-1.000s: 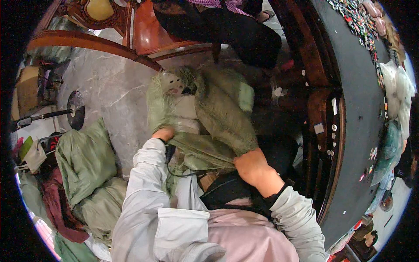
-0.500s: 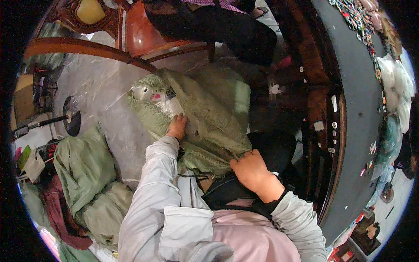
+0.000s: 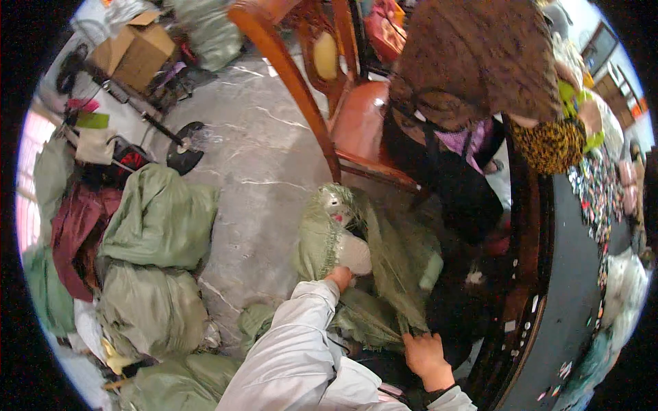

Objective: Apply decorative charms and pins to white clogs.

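Head view, and we go straight to the right hand (image 3: 425,359), low and right of centre: fingers bunched, pinching the rim of the sack (image 3: 394,274). Up and to its left, the left hand (image 3: 340,277) sits at the sack's mouth, right against a pale bundle (image 3: 355,255); its fingertips are hidden, so we can't tell whether it grips. The sack sprawls open around the centre of the frame. We'd call that weave soft and limp, light by itself, heavier with its load; the frayed edge could snag, so a folded handful of rim looks the surest hold. Inside, above the bundle, we spot a white piece (image 3: 336,205) with dark and pink marks. Out left, a green bag (image 3: 161,226) and a duller bag (image 3: 154,312) bulge, contents hidden. Upper left, a box (image 3: 140,61), flaps up, its inside beyond us. Far right, coloured bits (image 3: 593,198) litter the table (image 3: 576,288); upper right, another person (image 3: 473,61) beside a chair (image 3: 363,123).
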Demonstrator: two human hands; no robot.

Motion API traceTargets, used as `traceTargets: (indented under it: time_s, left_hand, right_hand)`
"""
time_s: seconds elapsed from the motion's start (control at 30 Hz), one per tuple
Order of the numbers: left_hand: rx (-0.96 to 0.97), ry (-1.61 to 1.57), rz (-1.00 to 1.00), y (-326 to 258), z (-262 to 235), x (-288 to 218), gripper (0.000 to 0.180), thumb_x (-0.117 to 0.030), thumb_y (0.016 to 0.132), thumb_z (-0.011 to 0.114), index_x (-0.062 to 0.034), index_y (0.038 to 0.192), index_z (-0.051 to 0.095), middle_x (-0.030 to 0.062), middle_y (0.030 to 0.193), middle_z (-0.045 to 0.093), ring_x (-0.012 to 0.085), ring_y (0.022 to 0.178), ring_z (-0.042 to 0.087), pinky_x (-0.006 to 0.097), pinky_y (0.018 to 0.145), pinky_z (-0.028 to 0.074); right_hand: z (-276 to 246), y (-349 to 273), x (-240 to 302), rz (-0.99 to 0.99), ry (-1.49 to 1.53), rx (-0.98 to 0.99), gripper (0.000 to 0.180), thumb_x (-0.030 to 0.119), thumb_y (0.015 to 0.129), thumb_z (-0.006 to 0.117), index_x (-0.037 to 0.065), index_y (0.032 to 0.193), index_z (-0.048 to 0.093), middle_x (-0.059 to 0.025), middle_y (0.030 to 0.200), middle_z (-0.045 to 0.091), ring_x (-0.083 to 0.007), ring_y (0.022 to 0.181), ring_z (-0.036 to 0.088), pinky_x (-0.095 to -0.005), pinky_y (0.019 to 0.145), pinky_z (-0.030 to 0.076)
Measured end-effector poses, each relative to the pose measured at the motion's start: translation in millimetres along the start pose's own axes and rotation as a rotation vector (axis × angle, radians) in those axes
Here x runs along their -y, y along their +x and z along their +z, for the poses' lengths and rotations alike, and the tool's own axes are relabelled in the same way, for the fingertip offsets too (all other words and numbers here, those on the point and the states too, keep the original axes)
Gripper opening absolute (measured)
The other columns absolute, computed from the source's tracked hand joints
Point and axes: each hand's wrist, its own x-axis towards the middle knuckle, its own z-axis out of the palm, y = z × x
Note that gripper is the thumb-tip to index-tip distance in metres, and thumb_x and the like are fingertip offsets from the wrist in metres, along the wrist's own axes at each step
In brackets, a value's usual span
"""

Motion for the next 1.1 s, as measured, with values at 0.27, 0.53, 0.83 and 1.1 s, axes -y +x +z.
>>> traceTargets:
  time_s: [0.27, 0.53, 0.83, 1.1]
  left_hand:
    - [-0.816, -0.739, -0.203, -86.3, -124.9, 8.0, 0.013, -0.019, 0.084, 0.06, -0.0064, 0.089, 0.061, 0.0189, 0.102, 0.06, 0.0386, 0.096, 0.058, 0.046, 0.083, 0.046]
    - [-1.308, -1.192, 0.289, -158.3, -256.5, -33.0, 0.013, -0.017, 0.091, 0.059, -0.0053, 0.089, 0.055, 0.0159, 0.12, 0.061, 0.0255, 0.108, 0.057, 0.034, 0.096, 0.041]
    - [-1.152, -1.144, 0.801, -266.4, -355.8, -98.9, 0.016, -0.01, 0.097, 0.048, -0.0033, 0.112, 0.051, 0.0155, 0.121, 0.057, 0.0217, 0.104, 0.058, 0.04, 0.094, 0.048]
    - [-0.416, -1.171, 1.391, -240.1, -376.2, -336.4, 0.022, -0.023, 0.1, 0.046, -0.0034, 0.109, 0.052, 0.0126, 0.107, 0.06, 0.0175, 0.092, 0.06, 0.032, 0.077, 0.052]
  right_hand:
    - [7.1, -1.3, -12.4, -0.047, -0.182, -0.059, 0.028, 0.022, 0.078, 0.061, 0.015, 0.105, 0.059, -0.0094, 0.081, 0.068, -0.0306, 0.084, 0.063, -0.0491, 0.071, 0.043]
    - [-8.0, -28.8, 16.6, -0.07, -0.218, -0.338, 0.035, 0.021, 0.076, 0.064, 0.014, 0.11, 0.062, -0.0109, 0.095, 0.066, -0.0319, 0.095, 0.06, -0.0508, 0.081, 0.044]
    - [-31.5, -129.4, 33.7, 0.057, -0.028, -0.885, 0.023, 0.018, 0.075, 0.061, 0.011, 0.096, 0.061, -0.0087, 0.093, 0.058, -0.029, 0.098, 0.054, -0.0459, 0.084, 0.042]
    - [-11.9, -275.2, 53.6, 0.538, 0.108, -1.248, 0.063, 0.039, 0.078, 0.069, -0.003, 0.122, 0.05, -0.0163, 0.105, 0.058, -0.0317, 0.105, 0.054, -0.0439, 0.091, 0.041]
